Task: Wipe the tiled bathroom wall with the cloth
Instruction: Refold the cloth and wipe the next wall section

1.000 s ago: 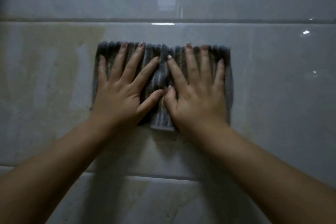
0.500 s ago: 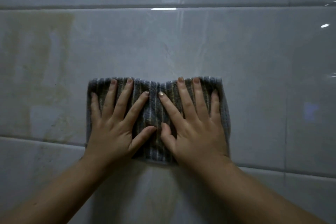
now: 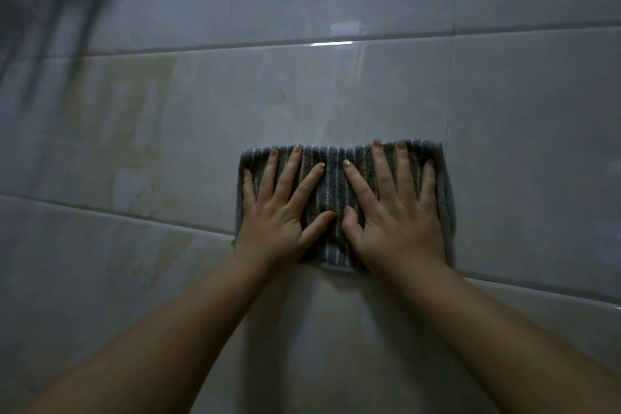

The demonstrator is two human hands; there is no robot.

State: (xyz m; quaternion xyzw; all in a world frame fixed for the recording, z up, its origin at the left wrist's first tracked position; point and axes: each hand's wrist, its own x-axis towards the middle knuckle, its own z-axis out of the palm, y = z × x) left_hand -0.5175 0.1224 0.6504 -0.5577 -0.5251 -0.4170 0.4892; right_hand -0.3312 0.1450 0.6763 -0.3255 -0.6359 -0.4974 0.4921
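Striped cloth (image 3: 331, 198), centre-right of frame, is pressed flat to the wall (image 3: 521, 144) by left hand (image 3: 279, 215) and right hand (image 3: 400, 222), fingers spread, presumably for even wiping pressure.

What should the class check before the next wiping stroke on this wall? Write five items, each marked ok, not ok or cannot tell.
1. Left hand flat on the cloth, fingers spread: ok.
2. Right hand flat on the cloth beside it: ok.
3. Cloth pressed against the tiled wall: ok.
4. Brownish stain left of the cloth wiped away: not ok.
5. Cloth damp enough to lift the stain: cannot tell.
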